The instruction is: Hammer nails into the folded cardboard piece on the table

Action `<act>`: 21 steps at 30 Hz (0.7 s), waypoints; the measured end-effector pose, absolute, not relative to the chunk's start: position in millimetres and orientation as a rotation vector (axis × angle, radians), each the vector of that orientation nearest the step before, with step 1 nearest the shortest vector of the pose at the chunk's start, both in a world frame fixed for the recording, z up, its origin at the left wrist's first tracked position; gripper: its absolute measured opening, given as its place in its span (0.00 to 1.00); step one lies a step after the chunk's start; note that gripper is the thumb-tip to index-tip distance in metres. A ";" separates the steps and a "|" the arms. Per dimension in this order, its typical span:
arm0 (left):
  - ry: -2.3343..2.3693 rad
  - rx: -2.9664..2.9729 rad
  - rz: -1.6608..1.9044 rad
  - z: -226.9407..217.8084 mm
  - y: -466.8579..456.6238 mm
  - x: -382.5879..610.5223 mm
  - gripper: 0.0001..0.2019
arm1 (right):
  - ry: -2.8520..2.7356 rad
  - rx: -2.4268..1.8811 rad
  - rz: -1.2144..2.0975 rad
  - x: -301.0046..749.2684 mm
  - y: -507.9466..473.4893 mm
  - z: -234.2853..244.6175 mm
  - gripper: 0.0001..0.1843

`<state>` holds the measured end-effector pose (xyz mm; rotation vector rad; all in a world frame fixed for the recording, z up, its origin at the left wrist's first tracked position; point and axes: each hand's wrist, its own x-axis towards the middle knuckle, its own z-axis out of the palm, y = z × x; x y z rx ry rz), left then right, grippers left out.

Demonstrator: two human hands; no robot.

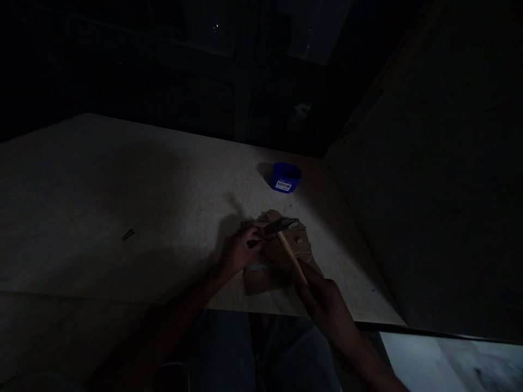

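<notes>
My right hand (324, 299) is closed round the wooden handle of a hammer (291, 253), whose dark metal head lies over a piece of brown cardboard (261, 280). At the hammer head's left end, my left hand (246, 245) has its fingers pinched together close above the cardboard. What they hold, if anything, is too dark and small to name. The cardboard looks torn and layered, with small lumps on top, and it rests on the pale tabletop near its front edge. Dim light hides much of the detail.
A blue plastic tub (285, 178) with a white label stands behind the cardboard. Two thin dark pieces, perhaps nails (128, 234), lie on the pale tabletop (171, 179) to the left. A dark upright panel (433, 190) borders the right side. My legs are below the front edge.
</notes>
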<state>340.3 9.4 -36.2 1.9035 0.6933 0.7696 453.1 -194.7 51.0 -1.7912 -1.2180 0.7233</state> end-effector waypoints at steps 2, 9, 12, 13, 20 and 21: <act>0.681 1.901 0.762 -35.9 9.1 340.8 0.11 | -1.216 -1.812 0.709 454.2 -194.4 50.6 0.23; 0.723 1.988 0.775 -40.4 11.2 341.7 0.10 | -1.279 -1.788 0.774 457.0 -190.2 52.0 0.23; 0.701 1.999 0.765 -41.3 11.8 340.8 0.10 | -1.244 -1.776 0.741 456.0 -189.6 52.4 0.23; 0.699 2.002 0.769 -41.9 11.8 340.6 0.11 | -1.240 -1.780 0.748 456.0 -188.5 52.6 0.23; 0.669 2.034 0.818 -47.2 11.0 341.4 0.09 | -1.188 -1.736 0.741 458.6 -191.3 57.5 0.21; 0.650 2.039 0.821 -46.8 10.5 341.4 0.09 | -1.155 -1.720 0.692 459.0 -194.4 56.3 0.20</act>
